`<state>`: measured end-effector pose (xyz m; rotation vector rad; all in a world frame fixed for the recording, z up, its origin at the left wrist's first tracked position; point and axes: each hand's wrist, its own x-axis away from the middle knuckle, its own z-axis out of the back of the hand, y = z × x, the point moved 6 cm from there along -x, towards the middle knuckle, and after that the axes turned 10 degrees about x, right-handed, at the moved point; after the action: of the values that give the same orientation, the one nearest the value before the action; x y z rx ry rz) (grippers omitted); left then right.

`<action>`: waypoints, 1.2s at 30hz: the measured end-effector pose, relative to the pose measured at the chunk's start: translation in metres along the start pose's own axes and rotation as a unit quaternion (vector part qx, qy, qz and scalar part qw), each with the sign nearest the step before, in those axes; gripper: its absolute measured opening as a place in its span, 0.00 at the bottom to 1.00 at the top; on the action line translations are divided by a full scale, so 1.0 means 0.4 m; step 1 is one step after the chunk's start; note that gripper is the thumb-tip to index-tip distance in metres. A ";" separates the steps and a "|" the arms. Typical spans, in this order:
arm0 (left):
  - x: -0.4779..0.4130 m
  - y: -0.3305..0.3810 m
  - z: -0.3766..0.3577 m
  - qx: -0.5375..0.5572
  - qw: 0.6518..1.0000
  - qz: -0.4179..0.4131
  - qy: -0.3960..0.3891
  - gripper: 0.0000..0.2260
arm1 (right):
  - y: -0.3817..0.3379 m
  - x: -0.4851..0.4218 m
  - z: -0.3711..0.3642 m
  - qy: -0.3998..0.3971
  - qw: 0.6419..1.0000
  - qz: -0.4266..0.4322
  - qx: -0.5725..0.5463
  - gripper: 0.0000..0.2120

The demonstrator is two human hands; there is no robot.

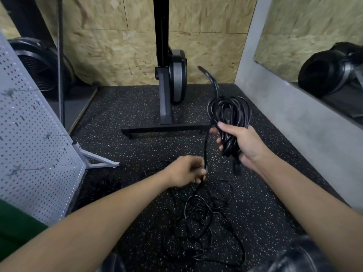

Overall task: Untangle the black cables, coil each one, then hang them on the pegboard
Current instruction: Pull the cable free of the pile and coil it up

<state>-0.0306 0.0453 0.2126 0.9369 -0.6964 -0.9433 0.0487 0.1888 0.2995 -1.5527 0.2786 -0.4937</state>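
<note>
You're gripping a part-wound thick black cable coil (228, 110) in R hand (242, 147), L hand (186, 171) pinching its tail (205, 150); thin black cable tangle (202, 213) lying below, grey perforated pegboard (29, 134) carrying none.

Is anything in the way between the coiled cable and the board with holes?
No solid thing visible blocks the way from the coiled cable in the right hand to the pegboard. But a strand seems to run from it through the left hand into the tangle on the floor.
</note>
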 end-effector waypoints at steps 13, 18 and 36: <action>0.039 0.188 0.221 0.465 0.831 -0.118 0.282 0.05 | 0.128 0.044 -0.088 -0.157 0.966 -0.151 0.139 0.35; 0.037 0.128 0.246 0.492 0.796 -0.070 0.345 0.04 | 0.112 0.031 -0.082 -0.101 0.981 -0.131 0.100 0.28; 0.099 0.246 0.162 -0.136 0.905 -0.274 0.297 0.13 | 0.040 0.015 -0.023 -0.010 0.880 0.017 0.474 0.10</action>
<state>-0.0318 0.0138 0.3326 1.1139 0.2362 -1.1269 0.0516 0.1770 0.2845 -0.5872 0.0208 -0.4792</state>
